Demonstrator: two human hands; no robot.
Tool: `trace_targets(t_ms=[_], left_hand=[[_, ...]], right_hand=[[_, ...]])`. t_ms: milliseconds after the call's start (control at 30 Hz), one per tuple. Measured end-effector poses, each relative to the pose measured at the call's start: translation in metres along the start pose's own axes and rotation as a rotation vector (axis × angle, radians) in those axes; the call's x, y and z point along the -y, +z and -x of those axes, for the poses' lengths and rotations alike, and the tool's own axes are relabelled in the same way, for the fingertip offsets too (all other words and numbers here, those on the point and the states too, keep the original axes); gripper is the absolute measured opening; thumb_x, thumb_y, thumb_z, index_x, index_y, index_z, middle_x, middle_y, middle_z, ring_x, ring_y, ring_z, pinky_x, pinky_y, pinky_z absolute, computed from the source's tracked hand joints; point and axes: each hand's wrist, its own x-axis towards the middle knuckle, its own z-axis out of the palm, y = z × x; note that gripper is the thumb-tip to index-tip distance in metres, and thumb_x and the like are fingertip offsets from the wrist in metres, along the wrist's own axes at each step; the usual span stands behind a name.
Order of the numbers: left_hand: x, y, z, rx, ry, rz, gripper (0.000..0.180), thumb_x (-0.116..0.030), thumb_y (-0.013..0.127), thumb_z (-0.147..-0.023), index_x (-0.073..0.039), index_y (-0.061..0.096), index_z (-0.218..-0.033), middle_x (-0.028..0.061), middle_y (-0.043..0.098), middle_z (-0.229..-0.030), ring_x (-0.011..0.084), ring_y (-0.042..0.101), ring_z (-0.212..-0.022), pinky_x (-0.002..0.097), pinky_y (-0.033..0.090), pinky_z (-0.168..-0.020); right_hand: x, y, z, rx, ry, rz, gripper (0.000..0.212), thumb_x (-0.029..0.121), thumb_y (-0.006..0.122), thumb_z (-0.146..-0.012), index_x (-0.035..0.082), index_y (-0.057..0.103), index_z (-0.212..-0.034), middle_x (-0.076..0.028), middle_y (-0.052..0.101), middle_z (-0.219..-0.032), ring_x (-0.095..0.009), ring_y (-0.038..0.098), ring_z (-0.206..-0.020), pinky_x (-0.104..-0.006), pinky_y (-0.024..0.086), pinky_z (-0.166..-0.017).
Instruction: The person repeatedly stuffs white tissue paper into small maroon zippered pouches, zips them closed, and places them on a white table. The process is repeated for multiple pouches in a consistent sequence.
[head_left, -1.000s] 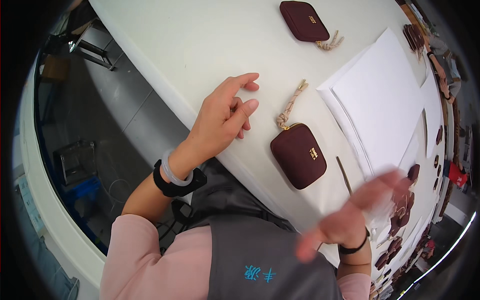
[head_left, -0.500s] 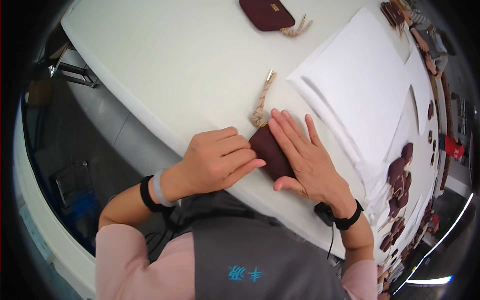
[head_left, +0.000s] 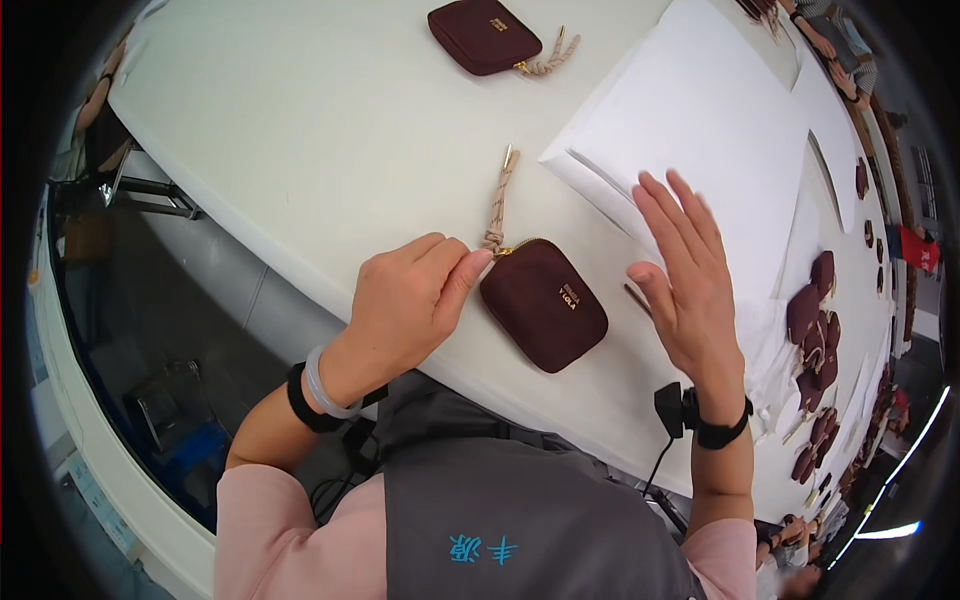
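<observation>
A dark burgundy zip pouch (head_left: 545,318) with gold lettering lies flat on the white table in front of me. From its upper left corner a beige cord pull (head_left: 499,200) with a gold tip stretches away over the tabletop. My left hand (head_left: 405,292) is closed at that corner, thumb and finger pinched at the base of the zip pull; the fingertips partly hide the grip. To the right of the pouch, my right hand (head_left: 688,275) is raised, fingers extended and holding nothing. A slim dark strip (head_left: 637,300) shows beside its thumb.
Another burgundy pouch (head_left: 484,36) with a cord lies farther off on the table. White sheets (head_left: 690,120) cover the right side, with a pile of burgundy pouches (head_left: 815,330) beyond them. A co-worker's arms (head_left: 830,60) show at the far right. The table's edge (head_left: 300,285) curves along my left.
My right hand has lifted off the pouch and moved right, uncovering its lettered face. My left hand has shifted up to the zip pull corner. The pouch now sits turned slightly.
</observation>
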Motion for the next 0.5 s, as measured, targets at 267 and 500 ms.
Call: trace_targets(t_ms=[267, 500], left_hand=[[-0.030, 0.038, -0.021, 0.024, 0.049, 0.015, 0.051, -0.047, 0.076, -0.087, 0.001, 0.060, -0.099, 0.0118, 0.062, -0.080, 0.0252, 0.060, -0.062, 0.0339, 0.049, -0.055], [-0.061, 0.031, -0.025, -0.002, -0.177, 1.097, 0.034, -0.030, 0.063, -0.102, 0.002, 0.058, -0.115, 0.0027, 0.068, -0.102, 0.0056, 0.060, -0.092, 0.0249, 0.051, -0.078]], right_hand=[[0.049, 0.016, 0.062, 0.190, 0.501, -0.783, 0.065, 0.032, 0.087, -0.077, 0.001, 0.060, -0.128, -0.015, 0.065, -0.101, -0.023, 0.067, -0.087, -0.0342, 0.054, -0.071], [0.055, 0.008, 0.053, -0.411, 0.473, -1.376, 0.082, 0.022, 0.087, -0.079, 0.001, 0.043, -0.145, -0.011, 0.058, -0.122, -0.019, 0.061, -0.110, -0.0329, 0.051, -0.096]])
